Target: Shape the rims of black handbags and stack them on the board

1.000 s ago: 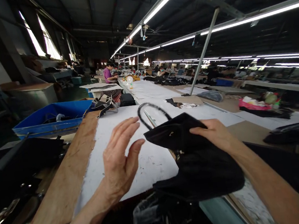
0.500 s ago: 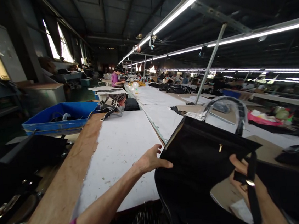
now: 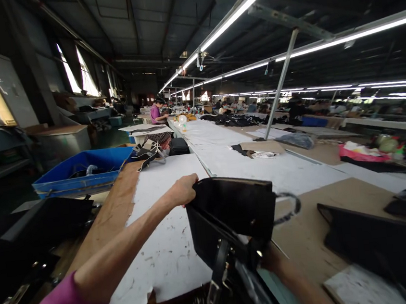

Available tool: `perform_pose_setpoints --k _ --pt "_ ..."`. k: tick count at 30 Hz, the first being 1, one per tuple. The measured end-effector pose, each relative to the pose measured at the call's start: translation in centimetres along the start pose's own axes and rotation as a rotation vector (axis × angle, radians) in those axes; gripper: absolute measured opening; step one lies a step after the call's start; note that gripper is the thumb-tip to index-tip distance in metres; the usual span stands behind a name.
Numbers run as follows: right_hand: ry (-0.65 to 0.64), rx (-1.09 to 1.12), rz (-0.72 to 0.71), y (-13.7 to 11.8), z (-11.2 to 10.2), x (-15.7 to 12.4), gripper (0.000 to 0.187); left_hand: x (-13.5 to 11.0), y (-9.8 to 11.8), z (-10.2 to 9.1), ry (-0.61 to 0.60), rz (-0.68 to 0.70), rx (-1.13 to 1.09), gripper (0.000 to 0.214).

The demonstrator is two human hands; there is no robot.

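Worktable (image 3: 164, 195), blue bin (image 3: 68, 183) holding dark goods (image 3: 79, 173), left fingers (image 3: 190, 180) gripping bag (image 3: 237, 201), right fingers hidden

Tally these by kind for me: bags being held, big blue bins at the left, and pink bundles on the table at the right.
Held black bag: 1
Big blue bin: 1
Pink bundle: 1
Total: 3
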State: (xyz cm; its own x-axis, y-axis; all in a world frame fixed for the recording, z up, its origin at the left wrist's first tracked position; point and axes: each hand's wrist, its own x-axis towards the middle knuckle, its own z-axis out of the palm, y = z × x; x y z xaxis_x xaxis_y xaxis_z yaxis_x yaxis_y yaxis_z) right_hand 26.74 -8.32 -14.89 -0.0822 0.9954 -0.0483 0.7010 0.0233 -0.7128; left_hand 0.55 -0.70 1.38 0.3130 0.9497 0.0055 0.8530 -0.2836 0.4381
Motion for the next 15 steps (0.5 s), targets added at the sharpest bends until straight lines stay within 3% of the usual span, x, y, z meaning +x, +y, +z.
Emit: perform_pose_setpoints --k 3,6,8,13,15 --pt "-0.095 0.107 0.135 0.6 1.1 -0.5 0.026 0.2 -0.8 0.6 0.077 0.028 0.131 0.047" --pt "-0.055 0.158 0.128 -0.5 -0.5 -2.3 0.025 0.2 -1.3 1.3 0.105 0.047 0.176 0.053" --pt "0.07 0.076 0.063 -2.2 -2.6 -3.5 0.029 0.0 -1.2 1.3 0.123 0.075 0.212 0.056" --pt "0.583 -0.208 -0.118 -5.8 -6.9 -3.7 0.038 -0.5 -0.1 0.8 0.182 0.261 0.269 0.046" --pt "0.605 -0.252 -0.154 -6.2 -7.6 -2.5 0.048 -0.5 0.4 0.6 0.184 0.272 0.333 0.037"
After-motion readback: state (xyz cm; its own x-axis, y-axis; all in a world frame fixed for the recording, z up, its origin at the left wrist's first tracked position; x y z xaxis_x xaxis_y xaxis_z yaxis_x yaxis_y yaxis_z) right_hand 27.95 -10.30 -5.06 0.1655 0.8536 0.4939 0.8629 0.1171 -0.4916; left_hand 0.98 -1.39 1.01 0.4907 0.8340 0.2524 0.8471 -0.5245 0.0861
